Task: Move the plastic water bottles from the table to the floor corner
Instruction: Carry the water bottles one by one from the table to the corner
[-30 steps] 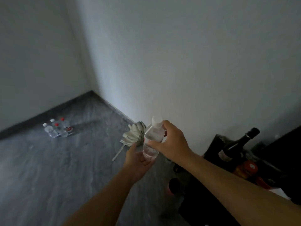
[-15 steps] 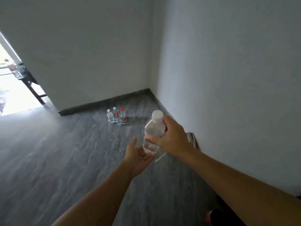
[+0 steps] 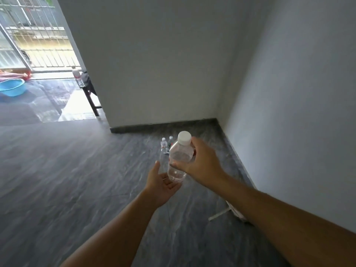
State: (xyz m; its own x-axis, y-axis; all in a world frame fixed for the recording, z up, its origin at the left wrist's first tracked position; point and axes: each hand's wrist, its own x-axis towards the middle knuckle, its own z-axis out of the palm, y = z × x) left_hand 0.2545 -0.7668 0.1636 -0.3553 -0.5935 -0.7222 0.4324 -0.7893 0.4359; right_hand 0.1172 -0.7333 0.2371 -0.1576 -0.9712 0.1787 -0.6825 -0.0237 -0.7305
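A clear plastic water bottle (image 3: 179, 158) with a white cap is held upright in front of me, my right hand (image 3: 202, 162) wrapped around its side. My left hand (image 3: 161, 183) lies palm up just under the bottle's base, fingers apart, touching or nearly touching it. Beyond the held bottle, a small group of water bottles (image 3: 165, 146) stands on the dark grey floor near the room corner (image 3: 216, 120); the held bottle and my right hand hide part of the group.
White walls meet at the corner ahead. A white mop handle (image 3: 219, 214) lies by the right wall. At left, an open doorway shows a blue basin (image 3: 12, 89) and a dark stool (image 3: 90, 95) carrying another bottle (image 3: 77, 77).
My view has swung left and moved closer to the corner; the doorway is now wide in view. The floor bottles now sit behind the held bottle. Both hands keep their pose.
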